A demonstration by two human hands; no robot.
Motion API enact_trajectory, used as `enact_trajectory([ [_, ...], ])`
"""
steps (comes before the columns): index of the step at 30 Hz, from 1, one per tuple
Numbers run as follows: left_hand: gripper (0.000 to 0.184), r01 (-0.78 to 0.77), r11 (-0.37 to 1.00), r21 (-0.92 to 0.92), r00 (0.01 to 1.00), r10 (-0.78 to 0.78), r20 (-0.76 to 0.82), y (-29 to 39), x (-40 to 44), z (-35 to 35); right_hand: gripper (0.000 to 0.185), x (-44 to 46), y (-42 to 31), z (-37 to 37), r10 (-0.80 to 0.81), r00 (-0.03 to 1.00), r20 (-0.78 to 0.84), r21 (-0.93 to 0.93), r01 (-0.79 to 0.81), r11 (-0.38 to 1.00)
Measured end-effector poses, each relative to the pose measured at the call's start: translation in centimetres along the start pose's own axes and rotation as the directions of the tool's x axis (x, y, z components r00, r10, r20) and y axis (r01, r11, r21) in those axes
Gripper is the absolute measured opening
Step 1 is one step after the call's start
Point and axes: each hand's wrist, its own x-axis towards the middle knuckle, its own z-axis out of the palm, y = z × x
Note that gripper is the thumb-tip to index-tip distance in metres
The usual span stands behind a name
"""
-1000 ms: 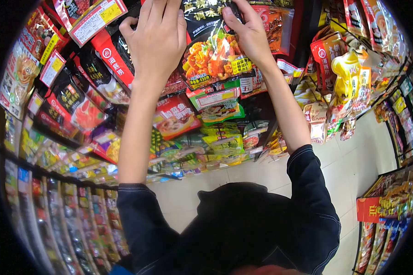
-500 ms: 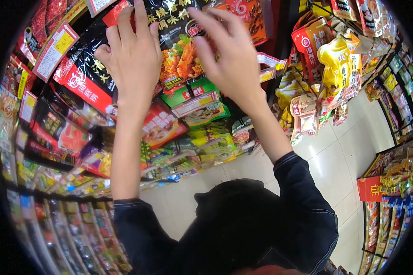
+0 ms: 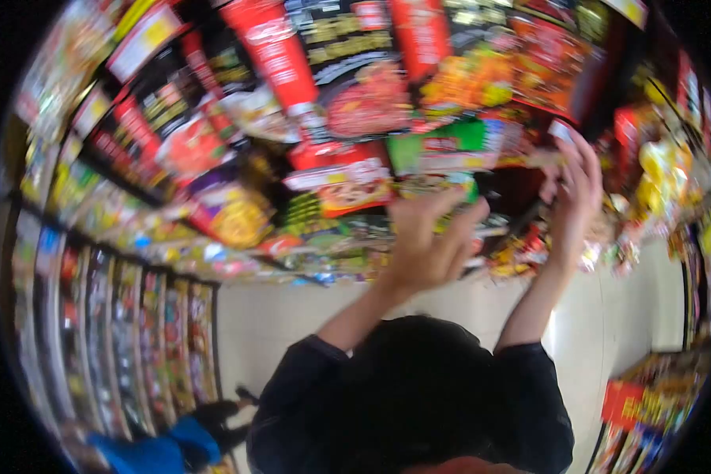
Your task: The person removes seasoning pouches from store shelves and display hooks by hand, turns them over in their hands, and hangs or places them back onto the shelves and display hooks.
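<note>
The whole view is blurred by motion. My left hand (image 3: 434, 241) is in front of the lower shelf, its fingers apart and nothing visible in them. Just above it are a green packet (image 3: 438, 150) and a red packet (image 3: 343, 178). My right hand (image 3: 578, 186) is raised at the shelf's right end, fingers stretched upward beside a white price label (image 3: 560, 130); whether it touches the label is unclear. Higher up stand a black packet with a red food picture (image 3: 367, 99) and an orange-red packet (image 3: 549, 67).
Yellow pouches (image 3: 663, 170) hang at the right end of the shelf. Pale floor tiles (image 3: 292, 324) run behind me. A person in blue (image 3: 162, 450) is at the lower left, near another stocked shelf (image 3: 126, 316). A red box (image 3: 622, 404) stands on a right-hand display.
Both hands have come down from the upper black packets. My left hand moved right and lower, my right hand right to the shelf's end. The camera view shifted, and a person in blue appeared.
</note>
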Motion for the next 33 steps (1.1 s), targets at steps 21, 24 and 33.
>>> enact_trajectory([
  [21, 0.011, 0.96, 0.238, -0.15, 0.281, -0.798, 0.533, 0.4, -32.1, -8.8, 0.017, -18.0, 9.5, 8.6, 0.397, 0.858, 0.327, -0.075, -0.395, 0.916],
  [24, 0.012, 0.968, 0.236, -0.09, 0.244, -0.779, 0.577, -0.3, -32.3, -9.8, 0.015, -18.8, 9.1, 9.0, 0.375, 0.876, 0.303, -0.137, -0.349, 0.927],
  [33, 0.013, 0.947, 0.303, -0.105, 0.303, -0.738, 0.602, -1.0, -32.5, -9.8, 0.019, -19.2, 8.4, 5.8, 0.343, 0.93, 0.132, -0.129, -0.327, 0.936],
])
